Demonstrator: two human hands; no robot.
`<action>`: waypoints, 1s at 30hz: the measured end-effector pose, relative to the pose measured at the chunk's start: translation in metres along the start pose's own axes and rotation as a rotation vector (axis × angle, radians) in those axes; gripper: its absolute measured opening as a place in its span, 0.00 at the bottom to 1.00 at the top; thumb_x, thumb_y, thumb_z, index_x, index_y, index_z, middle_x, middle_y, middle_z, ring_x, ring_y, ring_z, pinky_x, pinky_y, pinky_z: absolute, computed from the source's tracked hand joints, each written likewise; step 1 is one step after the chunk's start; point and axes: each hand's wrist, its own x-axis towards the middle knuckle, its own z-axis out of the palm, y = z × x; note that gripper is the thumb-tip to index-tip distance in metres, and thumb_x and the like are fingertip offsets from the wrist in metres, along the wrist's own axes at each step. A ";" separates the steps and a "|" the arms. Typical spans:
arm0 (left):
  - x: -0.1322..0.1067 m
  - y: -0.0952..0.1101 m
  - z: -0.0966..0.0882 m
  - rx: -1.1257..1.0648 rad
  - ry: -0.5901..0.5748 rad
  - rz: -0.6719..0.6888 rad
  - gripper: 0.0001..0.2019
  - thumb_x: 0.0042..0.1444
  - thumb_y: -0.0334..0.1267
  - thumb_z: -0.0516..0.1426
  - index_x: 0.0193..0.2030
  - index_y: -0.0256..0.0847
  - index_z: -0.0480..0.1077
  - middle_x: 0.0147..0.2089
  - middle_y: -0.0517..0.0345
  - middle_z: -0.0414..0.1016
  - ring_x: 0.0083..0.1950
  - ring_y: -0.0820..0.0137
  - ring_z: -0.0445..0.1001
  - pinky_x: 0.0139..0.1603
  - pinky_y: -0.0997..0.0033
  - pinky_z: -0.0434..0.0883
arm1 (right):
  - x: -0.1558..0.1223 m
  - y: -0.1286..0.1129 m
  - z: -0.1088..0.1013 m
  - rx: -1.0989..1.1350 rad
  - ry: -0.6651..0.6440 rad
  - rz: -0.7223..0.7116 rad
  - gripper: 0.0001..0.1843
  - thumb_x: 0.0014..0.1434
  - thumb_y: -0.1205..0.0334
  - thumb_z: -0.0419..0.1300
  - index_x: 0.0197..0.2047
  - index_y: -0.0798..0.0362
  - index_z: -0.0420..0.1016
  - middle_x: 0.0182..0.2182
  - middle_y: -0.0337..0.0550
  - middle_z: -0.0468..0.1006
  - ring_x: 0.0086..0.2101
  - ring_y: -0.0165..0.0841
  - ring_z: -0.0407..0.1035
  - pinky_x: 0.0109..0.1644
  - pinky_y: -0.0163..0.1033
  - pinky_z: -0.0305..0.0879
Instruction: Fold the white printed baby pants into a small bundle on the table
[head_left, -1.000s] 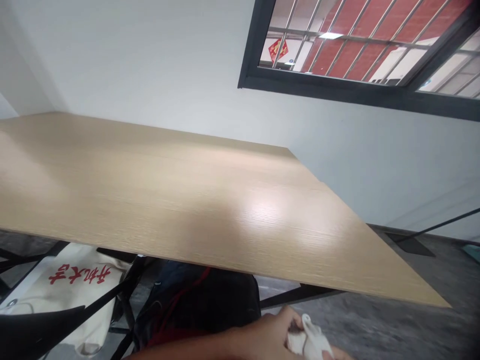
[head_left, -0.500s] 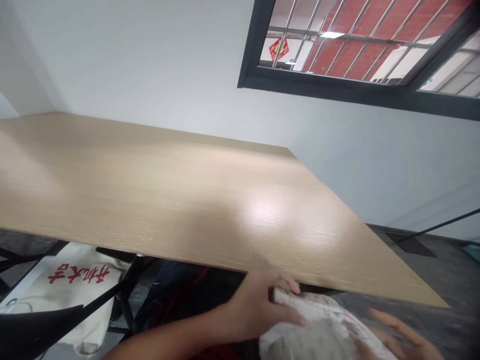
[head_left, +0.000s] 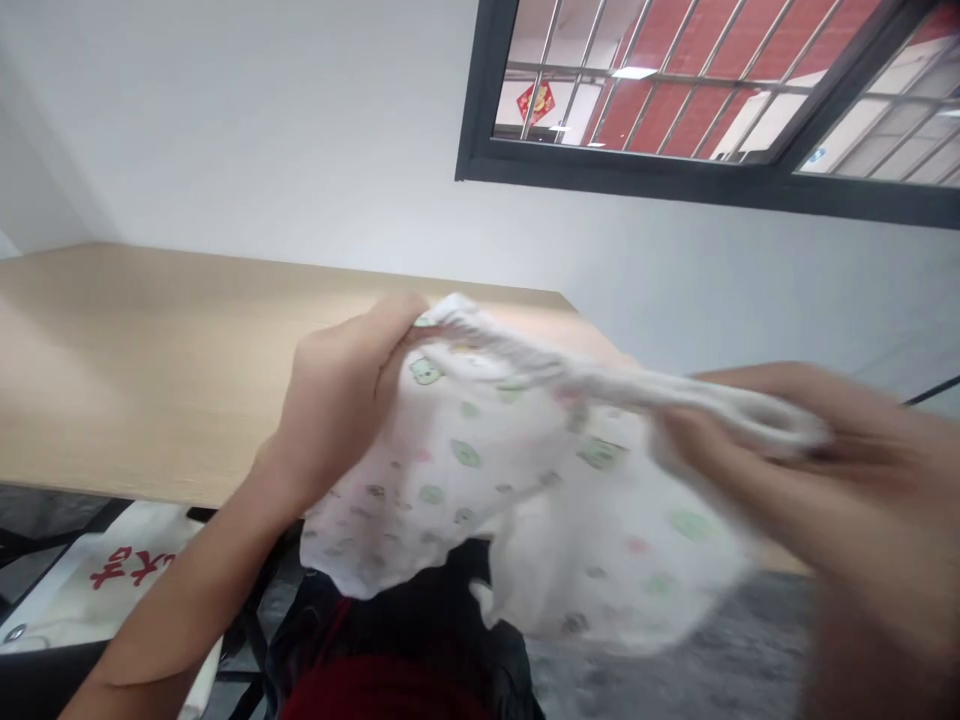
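Above the worktop [head_left: 165,400], left hand [head_left: 334,405] and right hand [head_left: 817,450] pinch the printed garment [head_left: 487,450] by its waistband [head_left: 555,368], stretched left to right between them.

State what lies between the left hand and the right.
White printed cloth spans the stretch from the left hand to the right hand, as the head view shows.

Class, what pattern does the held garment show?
White garment with green and pink prints; head view shows it best.
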 end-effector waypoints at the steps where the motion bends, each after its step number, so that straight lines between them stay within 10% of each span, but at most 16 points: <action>1: -0.004 -0.013 0.011 0.034 -0.114 -0.050 0.08 0.61 0.36 0.48 0.35 0.43 0.67 0.24 0.64 0.69 0.24 0.75 0.64 0.25 0.78 0.58 | 0.012 0.001 0.019 0.068 -0.067 -0.057 0.14 0.46 0.48 0.61 0.29 0.49 0.72 0.19 0.37 0.67 0.21 0.22 0.59 0.23 0.29 0.53; 8: -0.011 -0.101 0.108 0.277 -0.700 -0.279 0.14 0.62 0.36 0.39 0.46 0.38 0.62 0.33 0.50 0.73 0.33 0.64 0.71 0.29 0.72 0.58 | 0.083 0.064 0.171 0.089 -0.506 0.097 0.15 0.50 0.56 0.52 0.21 0.59 0.57 0.19 0.35 0.57 0.22 0.19 0.51 0.25 0.27 0.45; 16: 0.024 -0.129 0.178 0.341 -0.794 -0.356 0.16 0.61 0.30 0.40 0.53 0.32 0.58 0.44 0.41 0.71 0.43 0.60 0.72 0.39 0.67 0.65 | 0.152 0.093 0.232 -0.099 -0.510 0.093 0.11 0.53 0.60 0.51 0.25 0.60 0.64 0.23 0.39 0.63 0.27 0.24 0.58 0.32 0.30 0.52; 21: 0.002 -0.104 0.152 0.318 -0.872 -0.245 0.18 0.62 0.33 0.40 0.55 0.30 0.59 0.56 0.35 0.62 0.53 0.56 0.67 0.49 0.58 0.65 | 0.110 0.076 0.236 -0.100 -0.535 -0.029 0.23 0.57 0.63 0.45 0.56 0.60 0.62 0.55 0.52 0.61 0.54 0.36 0.57 0.58 0.39 0.54; 27: -0.088 -0.030 0.056 0.203 -1.105 -0.029 0.17 0.61 0.37 0.47 0.53 0.32 0.67 0.56 0.39 0.66 0.58 0.55 0.65 0.55 0.59 0.64 | 0.033 0.010 0.249 0.120 -1.012 -0.618 0.24 0.62 0.57 0.38 0.57 0.46 0.63 0.58 0.36 0.60 0.58 0.30 0.55 0.65 0.43 0.50; 30: -0.129 0.008 0.022 0.329 -1.177 -0.097 0.23 0.60 0.39 0.48 0.59 0.25 0.61 0.61 0.31 0.58 0.61 0.51 0.61 0.55 0.56 0.65 | 0.044 0.007 0.266 0.013 -1.007 -0.559 0.23 0.62 0.56 0.40 0.57 0.46 0.63 0.59 0.37 0.58 0.59 0.36 0.54 0.65 0.53 0.44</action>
